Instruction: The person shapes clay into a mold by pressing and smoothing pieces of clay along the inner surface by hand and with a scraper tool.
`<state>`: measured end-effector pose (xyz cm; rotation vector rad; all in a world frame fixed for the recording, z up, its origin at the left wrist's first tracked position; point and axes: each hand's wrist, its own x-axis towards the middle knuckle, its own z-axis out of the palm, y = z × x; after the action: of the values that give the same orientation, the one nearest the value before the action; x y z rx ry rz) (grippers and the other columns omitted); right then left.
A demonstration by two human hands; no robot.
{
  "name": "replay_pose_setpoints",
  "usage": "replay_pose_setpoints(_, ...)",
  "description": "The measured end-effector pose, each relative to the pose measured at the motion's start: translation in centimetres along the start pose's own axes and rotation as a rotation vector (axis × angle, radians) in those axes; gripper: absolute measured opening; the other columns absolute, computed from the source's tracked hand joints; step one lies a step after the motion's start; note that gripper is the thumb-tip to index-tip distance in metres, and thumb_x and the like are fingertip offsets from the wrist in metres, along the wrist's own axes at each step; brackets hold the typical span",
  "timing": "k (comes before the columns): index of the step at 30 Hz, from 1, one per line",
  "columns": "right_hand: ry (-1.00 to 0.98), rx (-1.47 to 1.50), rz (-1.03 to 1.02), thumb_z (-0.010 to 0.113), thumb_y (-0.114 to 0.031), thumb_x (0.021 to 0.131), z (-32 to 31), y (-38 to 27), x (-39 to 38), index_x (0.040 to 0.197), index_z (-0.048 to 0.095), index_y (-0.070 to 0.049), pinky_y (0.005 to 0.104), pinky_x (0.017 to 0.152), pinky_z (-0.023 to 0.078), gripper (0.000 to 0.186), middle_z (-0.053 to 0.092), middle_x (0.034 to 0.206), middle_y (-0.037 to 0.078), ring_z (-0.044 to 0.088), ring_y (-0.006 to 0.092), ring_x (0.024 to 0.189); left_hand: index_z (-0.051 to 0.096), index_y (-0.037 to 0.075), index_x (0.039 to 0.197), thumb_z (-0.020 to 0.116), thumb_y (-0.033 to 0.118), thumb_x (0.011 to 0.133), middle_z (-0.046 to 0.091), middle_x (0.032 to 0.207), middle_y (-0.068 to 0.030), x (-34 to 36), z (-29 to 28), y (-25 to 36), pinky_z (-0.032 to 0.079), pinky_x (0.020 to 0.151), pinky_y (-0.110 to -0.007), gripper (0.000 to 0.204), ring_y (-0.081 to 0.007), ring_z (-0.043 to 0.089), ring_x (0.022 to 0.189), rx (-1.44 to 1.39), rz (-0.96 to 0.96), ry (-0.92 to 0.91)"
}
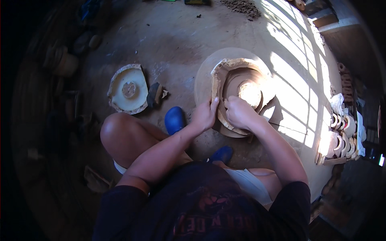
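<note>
A thick, round mould with a chipped pale rim stands before me on a round board. Brown clay lines its inside wall, and a bright, sunlit disc shows at its bottom. My left hand is wrapped round the near left rim, thumb on top. Inside that same edge, my right hand is closed with its fingers curled against the clay wall. What its fingers pinch, if anything, is hidden. A flap of clay curves up near my right wrist.
On the floor to the left lies a broken-edged pale mould piece with a central knob, beside a dark chunk. My blue clogs flank the near side. Crumbled clay lies far off; curved pieces are stacked at right.
</note>
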<state>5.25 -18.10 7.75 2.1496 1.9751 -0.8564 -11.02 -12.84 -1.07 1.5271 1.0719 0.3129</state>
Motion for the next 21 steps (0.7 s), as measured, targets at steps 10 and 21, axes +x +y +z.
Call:
replay_pose_setpoints(10, -0.036, -0.007, -0.155, 0.059, -0.008, 0.093, 1.2, 1.9, -1.3, 0.108, 0.067, 0.005, 0.05, 0.092, 0.057, 0.022, 0.066, 0.113, 0.027, 0.071, 0.044, 0.104, 0.071, 0.0, 0.13, 0.055, 0.042, 0.112, 0.078, 0.108, -0.0233, 4.8, -3.4, 1.6, 0.055, 0.092, -0.042, 0.049, -0.0311, 0.076, 0.1, 0.103, 0.071, -0.021)
replay_pose_setpoints(21, -0.055, 0.016, -0.12, 0.059, -0.005, 0.093, 1.4, 2.9, -4.5, 0.105, 0.063, 0.005, 0.055, 0.082, 0.058, 0.016, 0.072, 0.101, 0.029, 0.074, 0.0463, 0.093, 0.074, -0.002, 0.129, 0.063, 0.038, 0.11, 0.08, 0.107, -0.0132, 9.4, -5.5, 2.8, 0.056, 0.091, -0.035, 0.047, -0.0163, 0.072, 0.096, 0.041, 0.111, -0.103)
